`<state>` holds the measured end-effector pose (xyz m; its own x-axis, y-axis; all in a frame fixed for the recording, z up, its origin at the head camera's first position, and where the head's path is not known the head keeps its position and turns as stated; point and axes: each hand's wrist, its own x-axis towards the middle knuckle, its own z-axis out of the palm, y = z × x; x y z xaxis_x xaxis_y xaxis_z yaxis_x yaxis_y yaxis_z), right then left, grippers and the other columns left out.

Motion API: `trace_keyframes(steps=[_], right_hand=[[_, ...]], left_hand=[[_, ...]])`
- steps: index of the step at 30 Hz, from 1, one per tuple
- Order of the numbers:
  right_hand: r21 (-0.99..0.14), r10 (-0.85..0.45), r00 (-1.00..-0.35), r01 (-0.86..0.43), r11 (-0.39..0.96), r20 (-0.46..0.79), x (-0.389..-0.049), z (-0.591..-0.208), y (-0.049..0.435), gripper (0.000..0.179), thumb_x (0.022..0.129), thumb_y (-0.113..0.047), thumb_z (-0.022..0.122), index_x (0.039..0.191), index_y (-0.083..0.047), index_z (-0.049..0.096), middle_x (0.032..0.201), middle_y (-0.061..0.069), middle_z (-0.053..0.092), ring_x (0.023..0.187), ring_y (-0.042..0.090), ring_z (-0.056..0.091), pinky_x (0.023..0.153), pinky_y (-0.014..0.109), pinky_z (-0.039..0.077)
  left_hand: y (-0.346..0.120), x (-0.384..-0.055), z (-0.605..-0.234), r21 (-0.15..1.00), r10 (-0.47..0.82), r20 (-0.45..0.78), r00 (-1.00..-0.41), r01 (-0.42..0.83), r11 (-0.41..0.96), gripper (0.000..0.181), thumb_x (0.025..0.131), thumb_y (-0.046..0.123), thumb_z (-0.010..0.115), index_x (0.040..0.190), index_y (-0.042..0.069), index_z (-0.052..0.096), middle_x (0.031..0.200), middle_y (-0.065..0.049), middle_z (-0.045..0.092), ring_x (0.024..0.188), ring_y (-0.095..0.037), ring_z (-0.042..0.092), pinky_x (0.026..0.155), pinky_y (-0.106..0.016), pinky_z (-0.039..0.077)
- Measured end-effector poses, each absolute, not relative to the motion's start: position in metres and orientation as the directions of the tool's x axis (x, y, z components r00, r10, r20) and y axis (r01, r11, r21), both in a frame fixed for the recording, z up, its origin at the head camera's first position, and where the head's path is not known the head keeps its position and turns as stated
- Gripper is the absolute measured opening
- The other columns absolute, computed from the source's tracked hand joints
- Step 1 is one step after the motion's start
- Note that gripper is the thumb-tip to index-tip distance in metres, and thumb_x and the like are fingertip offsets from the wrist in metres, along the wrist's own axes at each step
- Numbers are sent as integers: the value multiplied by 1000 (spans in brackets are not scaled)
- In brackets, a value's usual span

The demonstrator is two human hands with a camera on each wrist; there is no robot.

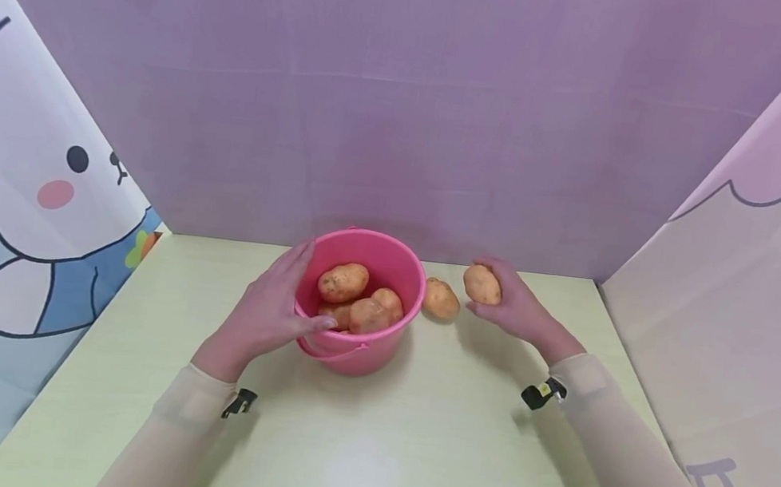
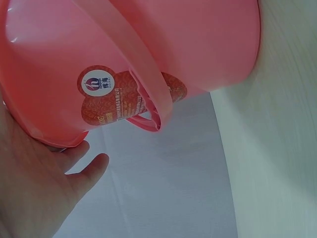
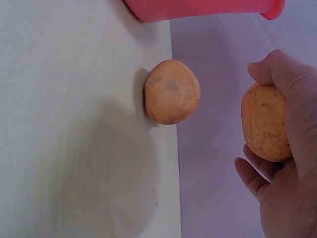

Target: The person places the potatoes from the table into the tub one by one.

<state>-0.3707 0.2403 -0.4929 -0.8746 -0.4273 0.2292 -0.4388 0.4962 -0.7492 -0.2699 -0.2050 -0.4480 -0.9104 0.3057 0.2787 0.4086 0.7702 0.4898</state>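
Note:
A pink bucket (image 1: 378,351) stands on the table with several potatoes (image 1: 344,282) inside. My left hand (image 1: 268,302) holds it by the near left of the rim, the thumb lying over the edge. In the left wrist view, fingers (image 2: 91,171) show beside the bucket's rim, and the handle (image 2: 143,69) hangs down over a red label. To the right of the bucket, my right hand (image 1: 510,301) grips a potato (image 1: 483,285) above the table, thumb on one side and fingers on the other. Another potato (image 3: 172,92) lies on the table between bucket and right hand.
The pale table (image 1: 353,448) ends at a purple back wall (image 1: 405,117). A printed panel with a cartoon animal (image 1: 46,156) borders the left side, and a pale printed panel (image 1: 751,317) the right.

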Motion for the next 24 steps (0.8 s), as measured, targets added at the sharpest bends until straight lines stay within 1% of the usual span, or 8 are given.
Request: trace_keyframes(steps=[5,10,15,20,24], right_hand=[[-749,-432,-873,-441,495,228,-369,-485,238,82,90,-8,90,160,-2,48,148,20,56,126,38,58,109,60,49],[-753,-439,-872,-434,494,214,-369,-480,236,81,91,-9,89,161,-7,49,149,20,55,124,37,59,107,58,51],[-740,-450,-867,-443,506,212,-369,-475,236,82,92,-11,89,162,-6,48,150,20,54,126,37,58,109,59,50],[-719,-459,-861,-462,520,221,-371,-469,236,83,91,-10,90,161,-4,48,150,20,55,128,37,57,112,60,48],[-706,-468,-855,-474,526,224,-370,-463,233,82,91,-12,90,161,-5,48,150,19,55,128,37,56,112,61,48]], left_hand=[[-205,-270,-447,490,302,272,-914,402,773,133,84,71,86,178,7,16,182,-14,23,166,-40,26,121,-74,39],[-205,-269,-447,502,298,273,-915,400,767,132,84,71,86,178,8,17,182,-14,23,166,-40,26,119,-75,40],[-204,-269,-448,511,297,279,-913,403,759,132,84,70,87,178,9,17,182,-12,23,165,-39,26,119,-73,41],[-205,-269,-448,519,293,277,-915,399,756,132,84,69,88,178,11,16,183,-10,23,166,-38,26,118,-73,43],[-205,-269,-449,524,290,272,-917,395,755,132,84,68,88,179,12,16,183,-10,22,166,-38,26,117,-74,44]])
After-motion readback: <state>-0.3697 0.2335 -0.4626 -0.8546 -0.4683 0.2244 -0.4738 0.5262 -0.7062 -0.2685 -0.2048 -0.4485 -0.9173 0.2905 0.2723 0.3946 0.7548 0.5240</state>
